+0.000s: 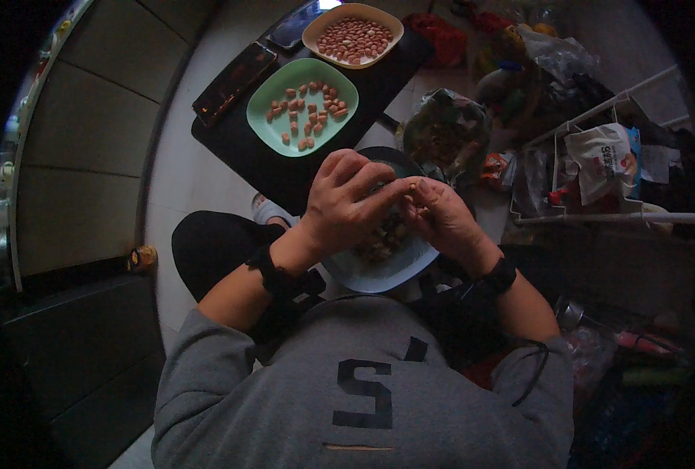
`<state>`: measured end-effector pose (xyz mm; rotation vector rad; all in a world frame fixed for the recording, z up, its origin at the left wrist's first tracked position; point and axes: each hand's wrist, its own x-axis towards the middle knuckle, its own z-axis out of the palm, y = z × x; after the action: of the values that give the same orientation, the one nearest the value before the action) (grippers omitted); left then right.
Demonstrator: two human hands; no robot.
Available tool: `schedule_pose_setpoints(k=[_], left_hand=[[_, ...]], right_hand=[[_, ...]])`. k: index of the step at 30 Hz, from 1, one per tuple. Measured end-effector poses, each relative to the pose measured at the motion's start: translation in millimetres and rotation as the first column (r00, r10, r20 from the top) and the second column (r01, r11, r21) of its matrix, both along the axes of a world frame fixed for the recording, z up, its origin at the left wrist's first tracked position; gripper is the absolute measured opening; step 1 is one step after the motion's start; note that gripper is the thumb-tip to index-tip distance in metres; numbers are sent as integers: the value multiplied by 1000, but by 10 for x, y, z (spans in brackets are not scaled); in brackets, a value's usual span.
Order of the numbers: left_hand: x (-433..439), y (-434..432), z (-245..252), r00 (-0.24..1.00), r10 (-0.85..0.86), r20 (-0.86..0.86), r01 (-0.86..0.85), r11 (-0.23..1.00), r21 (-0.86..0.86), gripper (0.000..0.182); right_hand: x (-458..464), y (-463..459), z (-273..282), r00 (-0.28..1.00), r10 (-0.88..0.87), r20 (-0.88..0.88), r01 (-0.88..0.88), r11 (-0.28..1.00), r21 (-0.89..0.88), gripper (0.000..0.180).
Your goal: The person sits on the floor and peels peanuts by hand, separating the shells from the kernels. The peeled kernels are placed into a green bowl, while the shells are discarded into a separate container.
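My left hand (347,193) and my right hand (441,214) meet at the fingertips over a pale blue plate (376,281). Between the fingers shows a small light-coloured piece (413,186), apparently a peanut or a bit of shell; which hand bears it is hard to tell. Peanuts and shell pieces (382,243) lie on the plate, partly hidden by the hands. Beyond my left hand, a green plate (259,126) holds scattered peanuts (312,108), and behind it a cream plate (309,41) is filled with reddish shelled peanuts (354,40).
The green and cream plates rest on a low black table (224,143) beside a dark tray (236,82). An open plastic bag (447,132) with brownish contents stands right of it. A white wire rack (605,218) with packets is at the right. Dark cabinets (83,117) line the left.
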<state>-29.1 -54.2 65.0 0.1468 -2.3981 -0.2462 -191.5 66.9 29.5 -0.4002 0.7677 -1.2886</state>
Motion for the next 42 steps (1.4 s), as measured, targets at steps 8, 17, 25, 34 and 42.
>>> schedule_pose_setpoints(k=[8, 17, 25, 34, 42], left_hand=[[-70, 3, -37, 993, -120, 4, 77, 661, 746, 19], [-41, -20, -94, 991, -131, 33, 75, 737, 671, 17], [-50, -78, -26, 927, -182, -329, 250, -356, 900, 15], [-312, -902, 375, 989, 41, -144, 120, 359, 925, 18], [-512, -1051, 522, 965, 263, 4, -204, 738, 643, 20]], right_hand=[[-10, 9, 4, 1000, -18, 18, 18, 999, 40, 32], [-38, -10, -16, 999, 22, -40, -21, 1000, 12, 34], [-83, 17, 89, 997, -16, -72, 18, 999, 28, 35], [-129, -63, 227, 999, -51, 19, 52, 997, -49, 39], [-150, -140, 288, 1000, -28, 14, 29, 996, -86, 37]])
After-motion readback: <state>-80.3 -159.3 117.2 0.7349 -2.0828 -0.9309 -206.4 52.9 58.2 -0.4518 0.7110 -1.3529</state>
